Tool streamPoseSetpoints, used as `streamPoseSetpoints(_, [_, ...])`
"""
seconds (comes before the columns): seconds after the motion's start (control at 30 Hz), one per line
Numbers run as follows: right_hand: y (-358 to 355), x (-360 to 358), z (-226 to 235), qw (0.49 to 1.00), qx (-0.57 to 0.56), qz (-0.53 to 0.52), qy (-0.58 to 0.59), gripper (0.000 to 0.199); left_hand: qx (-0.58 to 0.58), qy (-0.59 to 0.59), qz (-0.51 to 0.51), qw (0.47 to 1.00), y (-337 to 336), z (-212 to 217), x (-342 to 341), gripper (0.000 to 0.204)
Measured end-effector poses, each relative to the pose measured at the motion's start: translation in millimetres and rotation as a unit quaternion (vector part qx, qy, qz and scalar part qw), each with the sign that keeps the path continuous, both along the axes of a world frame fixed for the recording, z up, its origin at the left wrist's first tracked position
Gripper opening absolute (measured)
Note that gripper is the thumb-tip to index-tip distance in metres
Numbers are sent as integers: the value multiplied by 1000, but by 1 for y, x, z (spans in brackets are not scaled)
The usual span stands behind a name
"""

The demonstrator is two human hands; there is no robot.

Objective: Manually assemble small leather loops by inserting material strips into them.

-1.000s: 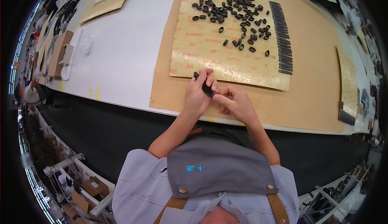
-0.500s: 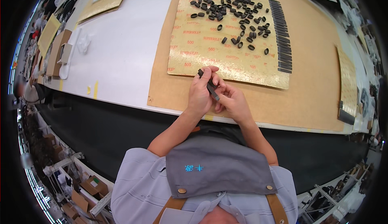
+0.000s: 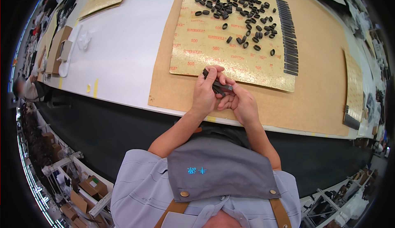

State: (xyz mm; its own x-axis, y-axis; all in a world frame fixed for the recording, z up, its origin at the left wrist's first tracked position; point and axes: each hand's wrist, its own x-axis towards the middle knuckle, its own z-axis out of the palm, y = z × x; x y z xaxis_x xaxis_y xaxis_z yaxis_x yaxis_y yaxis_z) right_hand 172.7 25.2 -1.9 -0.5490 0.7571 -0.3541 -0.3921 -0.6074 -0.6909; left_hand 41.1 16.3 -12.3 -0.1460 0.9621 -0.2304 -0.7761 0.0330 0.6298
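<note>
My left hand (image 3: 203, 94) is closed around a few flat black strips (image 3: 218, 90) just over the near edge of a shiny golden sheet (image 3: 197, 55). My right hand (image 3: 245, 105) pinches the end of one strip between thumb and finger, and this strip fans away from the others. Its remaining fingers are curled loosely below. Beyond my hands, many small black loops (image 3: 245, 45) lie scattered over the sheet. Along the sheet's right edge, more black strips (image 3: 290, 51) are laid side by side in a column.
Under the golden sheet is a larger brown board (image 3: 164, 90) on a white table (image 3: 119, 59). Another golden sheet (image 3: 353, 88) lies at the right, with dark strips at its near end. Cardboard pieces (image 3: 61, 49) and clear plastic (image 3: 84, 40) sit at the left.
My right hand has shifted slightly up and right. The end of one strip has swung away from the strips in my left hand, which has stayed nearly in place.
</note>
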Motion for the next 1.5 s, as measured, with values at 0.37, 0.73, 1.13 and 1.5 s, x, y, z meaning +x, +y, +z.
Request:
streamPoseSetpoints(0.37, [-1,2,-2,1000,10,-4,-14,28,20,-29,-15,999,-1,-1,-1,27])
streamPoseSetpoints(0.73, [-5,-4,-4,990,78,11,-114,16,9,-54,-19,998,1,13,-5,31])
streamPoseSetpoints(1.13, [9,1,5,993,76,-51,-69,13,-32,147,-92,984,-10,12,-3,17])
streamPoseSetpoints(1.5, [5,12,0,989,90,-88,-78,16,-42,195,-65,978,-10,11,-8,26])
